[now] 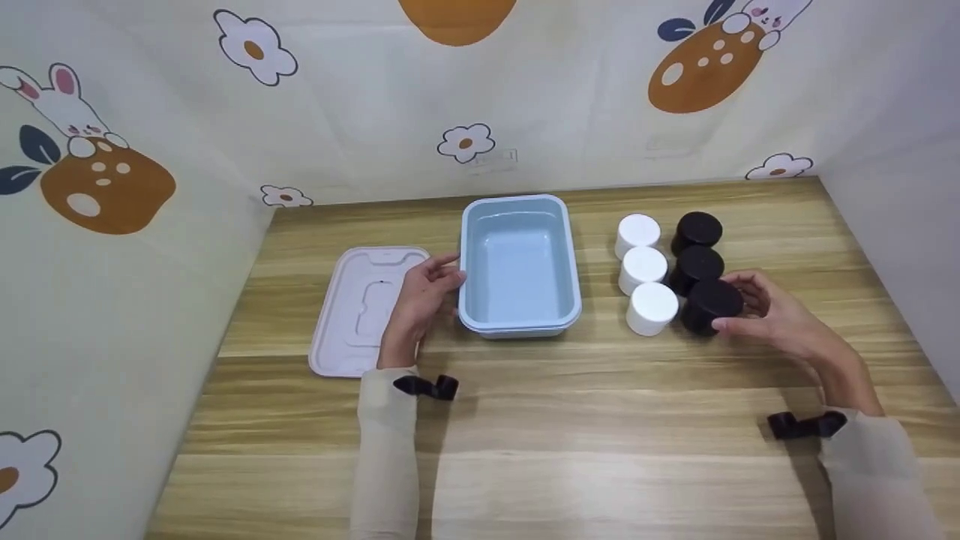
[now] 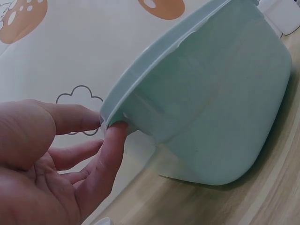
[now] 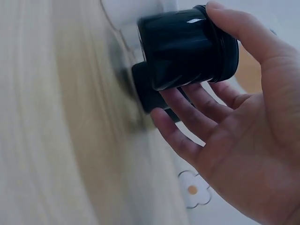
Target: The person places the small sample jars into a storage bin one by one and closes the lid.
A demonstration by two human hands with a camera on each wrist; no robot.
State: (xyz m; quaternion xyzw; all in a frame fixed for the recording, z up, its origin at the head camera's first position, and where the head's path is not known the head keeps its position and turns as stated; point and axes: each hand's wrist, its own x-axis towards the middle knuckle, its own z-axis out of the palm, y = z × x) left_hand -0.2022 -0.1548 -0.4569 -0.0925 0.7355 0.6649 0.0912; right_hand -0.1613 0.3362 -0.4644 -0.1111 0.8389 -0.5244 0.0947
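My left hand (image 1: 420, 304) pinches the left rim of a light blue plastic box (image 1: 517, 274), thumb and a finger at its edge in the left wrist view. The box has no lid on and nothing inside. My right hand (image 1: 787, 319) grips the nearest black lidded jar (image 1: 714, 298), thumb at the lid and fingers around the far side. In the right wrist view this jar (image 3: 183, 49) is held off the wooden table, with another black jar (image 3: 144, 86) behind it.
Two more black jars, one in the middle (image 1: 699, 266) and one at the back (image 1: 697, 227), line up behind the held one. Three white jars (image 1: 643, 268) form a row to their left. A pale lid (image 1: 341, 330) lies flat left of the box, partly under my left hand. A patterned cloth (image 1: 360, 112) hangs behind.
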